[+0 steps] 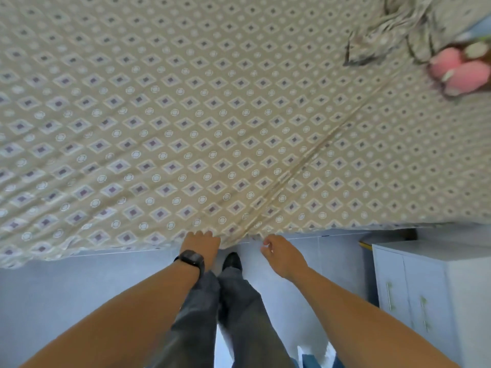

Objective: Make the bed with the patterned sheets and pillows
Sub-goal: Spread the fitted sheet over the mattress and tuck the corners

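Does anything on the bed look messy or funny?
Yes. A long diagonal crease runs across the patterned sheet from near the hands up toward the right. At the top right, a bunched-up pile of patterned fabric lies crumpled, with a pink plush toy beside it.

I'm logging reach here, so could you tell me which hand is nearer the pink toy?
Right. The right hand lies below-left of the pink toy; the left hand is farther left.
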Motion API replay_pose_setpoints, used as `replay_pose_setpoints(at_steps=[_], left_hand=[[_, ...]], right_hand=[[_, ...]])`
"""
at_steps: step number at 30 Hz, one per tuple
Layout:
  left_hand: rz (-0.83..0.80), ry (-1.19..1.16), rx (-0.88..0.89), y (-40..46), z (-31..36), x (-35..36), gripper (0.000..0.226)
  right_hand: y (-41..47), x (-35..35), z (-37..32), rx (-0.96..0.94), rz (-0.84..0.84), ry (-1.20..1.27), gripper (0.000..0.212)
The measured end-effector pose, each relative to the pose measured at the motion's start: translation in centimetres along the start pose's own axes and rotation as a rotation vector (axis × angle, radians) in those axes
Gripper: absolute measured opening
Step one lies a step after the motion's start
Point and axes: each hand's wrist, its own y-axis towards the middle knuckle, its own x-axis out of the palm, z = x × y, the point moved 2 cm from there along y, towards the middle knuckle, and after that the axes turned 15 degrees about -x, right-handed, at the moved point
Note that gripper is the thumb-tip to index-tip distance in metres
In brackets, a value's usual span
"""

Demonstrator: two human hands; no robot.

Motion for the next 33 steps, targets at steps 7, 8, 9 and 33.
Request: replay_pose_setpoints(at_steps=[7, 8, 9, 33], left_hand=[[0.032, -0.036, 0.152, -2.1, 11.3, -5.4, 0.033], [0.022, -0.027, 0.166, -2.2, 13.0, -5.8, 0.032], [0.01, -0.032, 0.173, -2.3, 13.8, -5.8, 0.031], [-0.177, -0.024, -0.028, 6.0, 43.5, -10.9, 0.041]], right_hand=[[-5.0, -8.7, 10.1, 0.11, 0.087, -0.177, 0.021], [-5.4, -9.8, 11.7, 0.109, 0.097, -0.213, 0.019], [-5.5, -10.3, 12.8, 0.102, 0.091, -0.26, 0.016], [-4.1, -20.1, 39.3, -0.35, -0.211, -0.64, 0.023]])
